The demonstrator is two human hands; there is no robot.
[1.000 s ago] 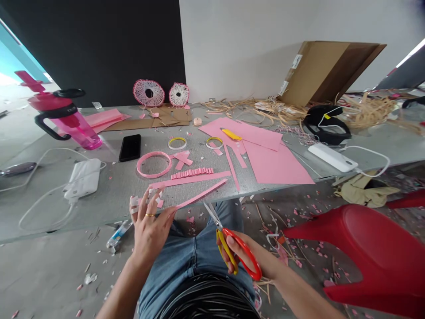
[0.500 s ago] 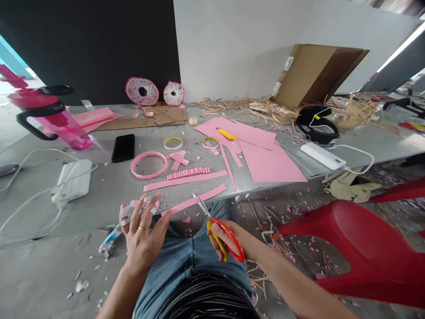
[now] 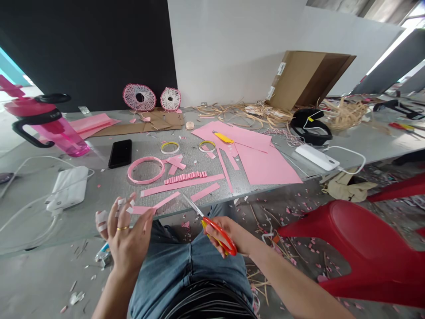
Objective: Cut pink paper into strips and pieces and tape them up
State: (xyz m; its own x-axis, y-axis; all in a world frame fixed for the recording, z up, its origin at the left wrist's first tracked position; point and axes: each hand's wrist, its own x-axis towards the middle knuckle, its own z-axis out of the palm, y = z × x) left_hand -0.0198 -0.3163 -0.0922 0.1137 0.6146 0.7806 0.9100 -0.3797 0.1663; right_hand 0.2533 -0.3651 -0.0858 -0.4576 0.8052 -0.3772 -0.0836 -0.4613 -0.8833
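My left hand (image 3: 124,237) pinches the end of a short pink paper strip (image 3: 162,202) between thumb and forefinger at the table's near edge; small white and pink scraps stick to its fingertips. My right hand (image 3: 229,232) grips red-and-yellow scissors (image 3: 206,219), blades closed and pointing up-left toward the strip's cut end. A second cut piece (image 3: 205,192) lies on the table just right of the blades. Behind these lie a longer pink strip (image 3: 181,184), a row of folded pink bits (image 3: 186,177) and a pink ring (image 3: 146,170).
The grey table (image 3: 83,208) also holds pink paper sheets (image 3: 265,164), a yellow cutter (image 3: 223,137), two tape rolls (image 3: 170,147), a black phone (image 3: 120,153), a white power bank (image 3: 68,188), a pink bottle (image 3: 49,124). Red chair (image 3: 361,248) at right; scraps litter the floor.
The long pink strip has been cut in two. My left hand has drawn its piece left and toward me; the scissors have shut and sit lower left.
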